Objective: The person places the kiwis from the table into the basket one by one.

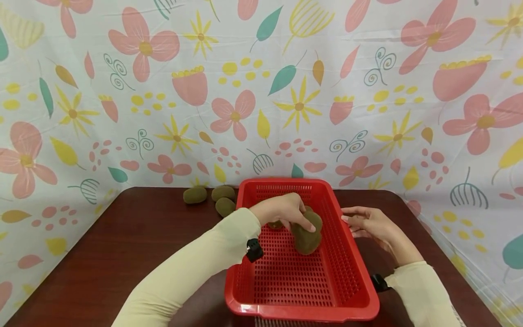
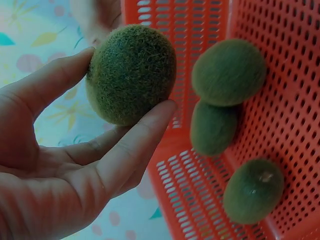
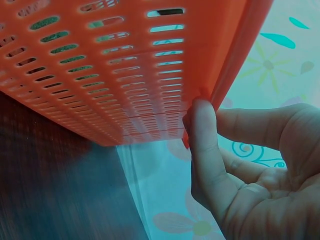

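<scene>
My left hand [image 1: 288, 211] reaches into the red plastic basket [image 1: 302, 313], its thumb and fingers pinching a fuzzy brown-green kiwi [image 2: 132, 75]. Three more kiwis lie in the basket in the left wrist view: an upper kiwi [image 2: 229, 72], a kiwi [image 2: 213, 128] touching it from below, and a lower kiwi [image 2: 254, 191] set apart. In the head view the hand and the fruit it holds partly cover these. At the basket's right side, my right hand [image 1: 372, 227] holds the rim between thumb and fingers, as the right wrist view [image 3: 250, 175] shows.
Three kiwis stay outside the basket on the dark wooden table [image 1: 102, 254]: a left kiwi [image 1: 194, 195], a rear kiwi [image 1: 223, 193] and a front kiwi [image 1: 225, 207] close to the basket's left wall. A flower-print cloth [image 1: 233, 113] hangs behind the table and along its sides.
</scene>
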Demonstrator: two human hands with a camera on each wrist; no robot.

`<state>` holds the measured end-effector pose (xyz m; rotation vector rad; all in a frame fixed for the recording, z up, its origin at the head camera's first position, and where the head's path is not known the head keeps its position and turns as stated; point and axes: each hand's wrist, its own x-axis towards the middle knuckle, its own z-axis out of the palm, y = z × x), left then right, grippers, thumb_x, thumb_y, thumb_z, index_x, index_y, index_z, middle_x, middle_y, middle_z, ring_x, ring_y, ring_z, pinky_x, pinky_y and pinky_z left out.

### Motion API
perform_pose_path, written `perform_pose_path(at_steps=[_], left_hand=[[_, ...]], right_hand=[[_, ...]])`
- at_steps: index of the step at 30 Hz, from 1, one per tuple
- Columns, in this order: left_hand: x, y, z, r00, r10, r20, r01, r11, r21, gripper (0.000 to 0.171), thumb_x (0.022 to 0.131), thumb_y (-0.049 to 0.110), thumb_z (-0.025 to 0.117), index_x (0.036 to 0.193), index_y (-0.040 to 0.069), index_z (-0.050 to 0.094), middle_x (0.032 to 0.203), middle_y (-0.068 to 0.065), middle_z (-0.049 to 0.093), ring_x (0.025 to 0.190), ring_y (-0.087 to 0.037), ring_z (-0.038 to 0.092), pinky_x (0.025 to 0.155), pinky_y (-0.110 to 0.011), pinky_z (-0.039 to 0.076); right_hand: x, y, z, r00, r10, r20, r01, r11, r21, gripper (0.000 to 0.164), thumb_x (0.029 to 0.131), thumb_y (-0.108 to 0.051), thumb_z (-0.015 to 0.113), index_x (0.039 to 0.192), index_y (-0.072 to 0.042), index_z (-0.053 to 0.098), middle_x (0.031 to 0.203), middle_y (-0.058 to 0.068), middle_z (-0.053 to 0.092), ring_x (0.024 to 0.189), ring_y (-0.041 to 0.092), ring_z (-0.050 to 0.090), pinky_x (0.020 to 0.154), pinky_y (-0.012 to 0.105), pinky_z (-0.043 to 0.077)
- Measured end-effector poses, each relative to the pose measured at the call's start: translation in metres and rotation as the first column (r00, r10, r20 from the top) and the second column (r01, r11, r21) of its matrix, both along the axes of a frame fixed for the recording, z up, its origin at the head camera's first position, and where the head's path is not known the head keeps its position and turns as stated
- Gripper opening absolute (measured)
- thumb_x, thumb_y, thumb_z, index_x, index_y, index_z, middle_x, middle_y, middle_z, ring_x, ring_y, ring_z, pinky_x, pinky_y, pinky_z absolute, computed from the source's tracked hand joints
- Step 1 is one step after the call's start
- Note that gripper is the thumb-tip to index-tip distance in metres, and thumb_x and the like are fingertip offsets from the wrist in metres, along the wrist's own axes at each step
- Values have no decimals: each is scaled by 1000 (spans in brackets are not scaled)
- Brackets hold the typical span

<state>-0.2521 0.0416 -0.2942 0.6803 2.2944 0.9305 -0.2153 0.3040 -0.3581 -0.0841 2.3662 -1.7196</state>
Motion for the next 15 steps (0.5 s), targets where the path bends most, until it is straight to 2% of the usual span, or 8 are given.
perform_pose_path(at_steps=[2, 6, 7, 8, 10, 14, 15], left_hand=[[3, 5, -5, 1000, -9, 11, 9, 1000, -8, 21, 81, 16, 80, 86, 0, 66, 69, -3, 57, 66, -15, 63, 65, -32, 59], [9, 14, -14, 999, -34, 32, 35, 999, -36, 34, 81, 15, 79, 104, -6, 65, 89, -11, 63, 72, -19, 65, 65, -34, 59], [10, 16, -16, 999, -40, 30, 41, 998, -50, 35, 81, 15, 79, 106, -6, 65, 90, -12, 62, 72, -20, 65, 65, -34, 59], [12, 18, -18, 998, -49, 29, 51, 997, -63, 31, 82, 15, 78, 100, -5, 65, 90, -12, 61, 72, -21, 65, 64, -33, 59], [15, 22, -22, 998, -64, 23, 66, 993, -96, 33, 82, 15, 78, 105, -5, 64, 94, -11, 59, 72, -20, 64, 63, -31, 58], [22, 27, -29, 996, -88, 11, 89, 986, -142, 24, 83, 16, 78, 91, 0, 62, 86, -8, 57, 68, -20, 61, 59, -29, 57], [24, 28, -31, 996, -89, 10, 89, 985, -151, 27, 82, 16, 78, 98, -1, 63, 88, -8, 57, 69, -19, 61, 59, -29, 57]], right_hand=[[0, 0, 0, 1000, -2, -1, 2, 1000, -1, 60, 96, -23, 62, 139, 11, 39, 96, 6, 70, 79, 20, 67, 74, 36, 59], [-1, 0, -1, 1000, -3, -1, 3, 1000, 7, 60, 95, -24, 62, 139, 10, 40, 95, 6, 70, 79, 19, 67, 74, 35, 59], [-1, 0, -1, 1000, -3, -1, 3, 1000, 8, 60, 95, -24, 62, 139, 10, 40, 95, 6, 70, 79, 19, 67, 74, 35, 59], [-1, 0, -2, 1000, -4, -2, 4, 1000, 9, 61, 95, -24, 63, 139, 10, 40, 96, 6, 70, 79, 19, 67, 74, 35, 59], [-2, 1, -2, 1000, -6, -2, 6, 1000, 10, 61, 95, -25, 63, 139, 10, 40, 96, 6, 70, 80, 19, 67, 74, 35, 59], [-1, 1, -2, 1000, -11, 0, 11, 1000, 9, 61, 95, -25, 63, 139, 10, 40, 95, 5, 70, 79, 19, 67, 73, 35, 59], [-1, 1, -2, 1000, -12, 2, 12, 1000, 8, 61, 95, -25, 64, 139, 10, 40, 95, 5, 70, 79, 19, 67, 73, 35, 59]])
